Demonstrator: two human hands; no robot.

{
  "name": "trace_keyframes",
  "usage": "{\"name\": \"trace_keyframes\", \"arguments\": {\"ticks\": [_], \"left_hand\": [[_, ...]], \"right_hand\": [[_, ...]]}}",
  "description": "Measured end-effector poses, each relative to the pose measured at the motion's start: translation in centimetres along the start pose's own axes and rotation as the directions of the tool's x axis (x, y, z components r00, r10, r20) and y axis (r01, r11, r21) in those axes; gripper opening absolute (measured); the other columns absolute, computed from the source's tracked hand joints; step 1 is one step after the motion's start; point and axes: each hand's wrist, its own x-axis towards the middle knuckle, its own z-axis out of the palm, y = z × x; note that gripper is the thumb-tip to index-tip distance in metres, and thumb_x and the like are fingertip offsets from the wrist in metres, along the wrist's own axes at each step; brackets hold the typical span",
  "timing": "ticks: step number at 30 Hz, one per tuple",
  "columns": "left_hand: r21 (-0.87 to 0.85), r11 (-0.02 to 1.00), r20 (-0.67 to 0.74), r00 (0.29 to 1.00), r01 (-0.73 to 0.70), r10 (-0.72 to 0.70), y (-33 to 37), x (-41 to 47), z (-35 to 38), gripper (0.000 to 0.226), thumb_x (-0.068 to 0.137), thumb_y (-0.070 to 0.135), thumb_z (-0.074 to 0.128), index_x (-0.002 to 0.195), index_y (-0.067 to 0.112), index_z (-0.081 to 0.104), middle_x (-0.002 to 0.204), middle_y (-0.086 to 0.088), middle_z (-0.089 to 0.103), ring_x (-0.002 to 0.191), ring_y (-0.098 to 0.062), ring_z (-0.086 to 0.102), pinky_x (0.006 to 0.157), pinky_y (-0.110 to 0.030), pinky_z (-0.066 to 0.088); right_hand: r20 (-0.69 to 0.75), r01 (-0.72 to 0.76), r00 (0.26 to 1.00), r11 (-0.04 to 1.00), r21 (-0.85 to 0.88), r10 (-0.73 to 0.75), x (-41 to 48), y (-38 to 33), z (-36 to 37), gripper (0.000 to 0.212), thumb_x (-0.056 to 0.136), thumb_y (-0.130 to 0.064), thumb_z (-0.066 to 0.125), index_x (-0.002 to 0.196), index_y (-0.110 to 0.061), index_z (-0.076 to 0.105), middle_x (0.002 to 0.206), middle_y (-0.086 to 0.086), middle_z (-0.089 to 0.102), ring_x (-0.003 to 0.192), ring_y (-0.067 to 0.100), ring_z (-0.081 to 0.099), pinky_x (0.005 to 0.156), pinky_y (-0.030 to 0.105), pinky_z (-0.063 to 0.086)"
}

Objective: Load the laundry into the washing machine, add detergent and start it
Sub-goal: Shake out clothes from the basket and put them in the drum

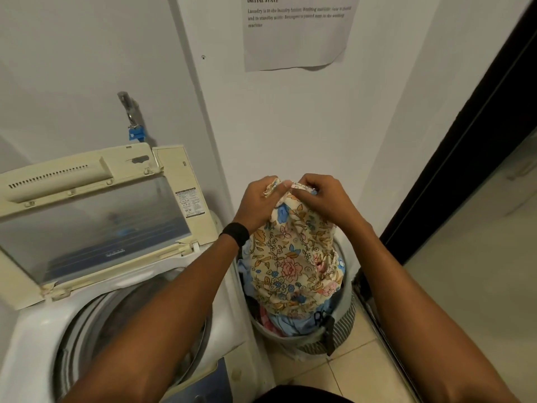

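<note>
A cream floral cloth [293,257] hangs above the laundry basket [344,312], its lower end still among the clothes. My left hand [260,203] and my right hand [322,199] pinch its top edge side by side. Blue and red garments [286,325] fill the basket. The top-loading washing machine [37,330] stands to the left with its lid [96,216] raised. Its drum [128,315] lies open, with dark fabric dimly visible inside. No detergent is visible.
The basket sits on tiled floor [357,370] in the corner between the machine and a dark sliding-door frame [453,170]. A tap with a blue connector [135,132] is on the wall behind the lid. A paper notice [296,30] hangs above.
</note>
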Motion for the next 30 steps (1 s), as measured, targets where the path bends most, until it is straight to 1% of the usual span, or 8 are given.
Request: {"name": "trace_keyframes", "arguments": {"ticks": [4, 8, 12, 16, 19, 23, 27, 30], "left_hand": [[0.010, 0.998, -0.186, 0.981, 0.054, -0.052, -1.0, 0.4, -0.7, 0.032, 0.107, 0.037, 0.053, 0.087, 0.013, 0.060, 0.090, -0.009, 0.059, 0.086, -0.021, 0.062, 0.081, -0.037, 0.051], [-0.103, 0.993, -0.297, 0.951, 0.062, -0.090, -1.9, 0.7, -1.9, 0.055, 0.104, 0.054, 0.049, 0.077, 0.006, 0.048, 0.075, -0.030, 0.053, 0.070, -0.044, 0.056, 0.067, -0.053, 0.048], [-0.186, 0.978, -0.307, 0.939, 0.099, -0.154, -1.5, 1.2, -2.2, 0.052, 0.101, 0.061, 0.052, 0.079, 0.014, 0.054, 0.076, -0.011, 0.059, 0.074, -0.025, 0.060, 0.073, -0.039, 0.049], [-0.219, 0.970, -0.071, 0.990, 0.102, -0.120, -0.6, 1.5, -1.0, 0.048, 0.093, 0.056, 0.067, 0.112, 0.014, 0.052, 0.104, -0.008, 0.067, 0.098, -0.022, 0.068, 0.091, -0.041, 0.059], [-0.194, 0.978, 0.034, 0.997, 0.076, -0.070, 0.7, 1.3, 0.3, 0.036, 0.096, 0.040, 0.070, 0.114, 0.014, 0.053, 0.104, -0.013, 0.066, 0.094, -0.019, 0.067, 0.085, -0.037, 0.057], [-0.185, 0.981, -0.165, 0.983, 0.056, -0.087, 1.0, 1.7, 0.4, 0.039, 0.106, 0.041, 0.055, 0.103, 0.003, 0.062, 0.094, -0.022, 0.068, 0.083, -0.032, 0.067, 0.080, -0.049, 0.056], [-0.394, 0.914, -0.264, 0.941, 0.093, -0.210, 2.3, 2.8, -0.3, 0.039, 0.104, 0.049, 0.054, 0.082, 0.017, 0.055, 0.072, -0.009, 0.049, 0.066, -0.022, 0.049, 0.063, -0.038, 0.042], [-0.588, 0.802, -0.165, 0.954, 0.107, -0.248, 4.0, 3.8, 0.2, 0.035, 0.106, 0.042, 0.053, 0.080, 0.019, 0.049, 0.069, -0.001, 0.042, 0.065, -0.020, 0.057, 0.071, -0.040, 0.057]], "right_hand": [[0.031, -0.030, 0.999, 0.994, -0.104, 0.033, -0.1, 0.8, -0.2, 0.009, 0.098, -0.028, 0.060, 0.100, -0.028, 0.068, 0.083, -0.014, 0.068, 0.077, 0.008, 0.062, 0.066, 0.032, 0.048], [-0.041, -0.078, 0.997, 0.986, -0.146, 0.072, -0.1, 1.4, -1.6, 0.016, 0.097, -0.018, 0.055, 0.102, -0.025, 0.068, 0.085, -0.010, 0.070, 0.079, 0.019, 0.066, 0.064, 0.032, 0.045], [-0.086, -0.095, 0.990, 0.986, 0.140, 0.108, 0.7, 1.0, -2.3, 0.011, 0.096, -0.018, 0.062, 0.101, -0.025, 0.070, 0.088, -0.003, 0.073, 0.076, 0.021, 0.072, 0.069, 0.046, 0.062], [-0.058, -0.055, 0.995, 0.946, 0.321, 0.077, 1.5, -0.9, -0.8, 0.014, 0.092, -0.009, 0.066, 0.100, -0.019, 0.071, 0.086, 0.023, 0.070, 0.075, 0.032, 0.070, 0.069, 0.052, 0.062], [-0.041, 0.022, 0.999, 0.956, 0.291, -0.010, 2.0, -1.9, 1.2, 0.016, 0.088, -0.005, 0.065, 0.101, -0.010, 0.073, 0.090, 0.009, 0.075, 0.085, 0.030, 0.072, 0.078, 0.052, 0.061], [-0.086, -0.024, 0.993, 0.850, 0.526, 0.082, 1.3, -1.7, 1.9, 0.033, 0.090, -0.018, 0.071, 0.123, -0.020, 0.072, 0.120, 0.003, 0.069, 0.101, 0.022, 0.069, 0.089, 0.039, 0.058], [0.239, -0.233, 0.964, 0.804, 0.547, 0.116, -0.9, -0.8, 4.1, 0.082, 0.084, -0.025, 0.084, 0.149, -0.033, 0.034, 0.137, -0.005, 0.053, 0.118, 0.009, 0.062, 0.086, 0.025, 0.058], [0.435, -0.274, 0.894, 0.899, 0.342, 0.106, -2.1, 0.9, 8.1, 0.084, 0.075, -0.028, 0.091, 0.145, -0.019, 0.045, 0.129, -0.003, 0.066, 0.111, 0.010, 0.068, 0.097, 0.037, 0.057]]}}
